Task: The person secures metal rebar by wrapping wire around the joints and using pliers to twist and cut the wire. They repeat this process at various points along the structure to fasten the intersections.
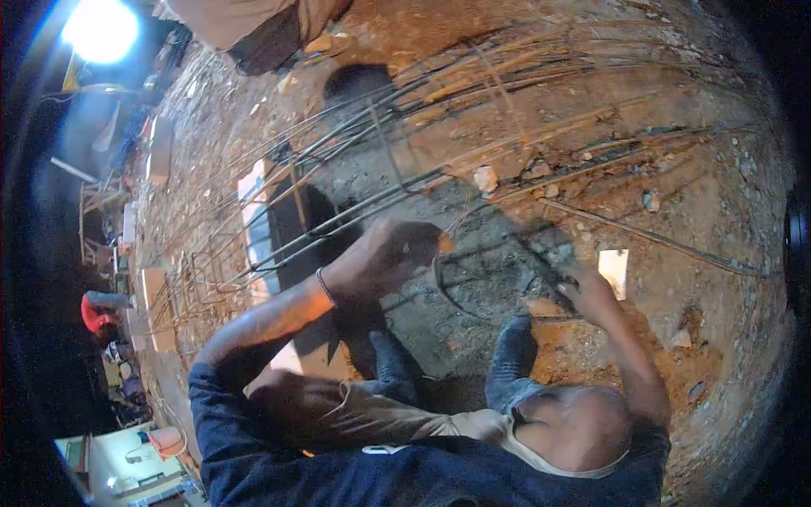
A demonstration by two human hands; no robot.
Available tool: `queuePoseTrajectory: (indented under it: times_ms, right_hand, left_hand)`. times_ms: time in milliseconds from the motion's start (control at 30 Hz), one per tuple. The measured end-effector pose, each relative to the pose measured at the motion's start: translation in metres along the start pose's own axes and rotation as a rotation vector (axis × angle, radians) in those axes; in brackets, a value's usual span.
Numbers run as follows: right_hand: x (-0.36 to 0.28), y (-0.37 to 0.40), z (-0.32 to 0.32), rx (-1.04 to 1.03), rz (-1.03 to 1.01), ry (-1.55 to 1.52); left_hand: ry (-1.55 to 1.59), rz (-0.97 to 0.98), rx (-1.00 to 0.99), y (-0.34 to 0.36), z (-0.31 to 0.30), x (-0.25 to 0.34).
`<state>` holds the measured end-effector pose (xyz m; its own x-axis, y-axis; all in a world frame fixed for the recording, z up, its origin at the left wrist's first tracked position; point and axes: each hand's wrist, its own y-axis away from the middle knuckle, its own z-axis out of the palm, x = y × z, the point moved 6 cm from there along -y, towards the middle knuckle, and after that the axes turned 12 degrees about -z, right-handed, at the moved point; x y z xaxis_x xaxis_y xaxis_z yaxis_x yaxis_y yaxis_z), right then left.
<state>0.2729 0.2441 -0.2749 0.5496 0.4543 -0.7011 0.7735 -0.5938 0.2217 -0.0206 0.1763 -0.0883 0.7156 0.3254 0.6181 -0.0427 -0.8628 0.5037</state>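
Note:
My left hand (393, 255) is closed in front of the steel rebar cage (376, 203). Thin bent wire (443, 287) comes out of its fingers, one dark strand curving down toward the ground. Lower and to the right, my right hand (593, 297) has its fingers curled at the end of a dark narrow shape over the ground. Shadow hides whether it grips that shape. Long rods of the cage run from lower left to upper right, crossed by thinner square ties.
My bent knees (583, 427) and shoes (509, 346) are below. Pale blocks (256, 224) stand under the cage. A loose rod (650, 232) and a pale flat piece (613, 272) lie on rough soil. Another person (100, 311) is far left; a bright lamp (100, 29) shines above.

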Motion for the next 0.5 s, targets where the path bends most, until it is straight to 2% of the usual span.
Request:
queuePoseTrajectory:
  times_ms: [33, 67, 100, 167, 200, 267, 300, 333, 400, 433, 467, 500]
  right_hand:
    - [-0.023, -0.008, -0.012, 0.205, -0.170, 0.092]
    - [-0.047, -0.020, -0.026, 0.215, -0.206, -0.195]
    - [-0.078, -0.032, -0.045, 0.220, -0.241, -0.486]
    - [-0.134, -0.049, -0.069, 0.390, -0.429, -0.690]
    - [-0.138, -0.059, -0.076, 0.384, -0.427, -0.687]
    - [-0.150, -0.079, -0.064, 0.003, -0.355, -0.894]
    - [-0.150, -0.082, -0.059, 0.013, -0.268, -1.053]
    - [-0.152, -0.082, -0.061, 0.011, -0.275, -1.044]
    - [-0.155, -0.078, -0.057, -0.132, -0.254, -1.206]
    - [-0.155, -0.078, -0.053, -0.128, -0.274, -1.349]
    - [-0.156, -0.075, -0.048, -0.127, -0.270, -1.342]
    - [-0.159, -0.073, -0.048, -0.059, -0.271, -1.529]
  left_hand:
    - [0.146, -0.002, -0.045, -0.004, 0.008, 0.004]
    - [0.291, -0.007, -0.089, -0.006, 0.017, 0.006]
    - [0.400, -0.115, -0.155, -0.005, 0.025, 0.009]
    - [0.445, -0.074, -0.187, -0.010, 0.037, 0.013]
    - [0.487, -0.038, -0.209, -0.009, 0.043, 0.016]
    - [0.508, -0.086, -0.194, -0.006, 0.047, 0.016]
    - [0.504, -0.072, -0.236, -0.006, 0.052, 0.011]
    - [0.499, -0.057, -0.279, -0.005, 0.054, 0.011]
    - [0.559, -0.104, -0.327, 0.000, 0.061, 0.012]
    - [0.701, -0.151, -0.403, 0.000, 0.070, 0.008]
    - [0.843, -0.198, -0.482, 0.000, 0.078, 0.006]
    - [0.962, -0.205, -0.562, -0.001, 0.082, 0.006]
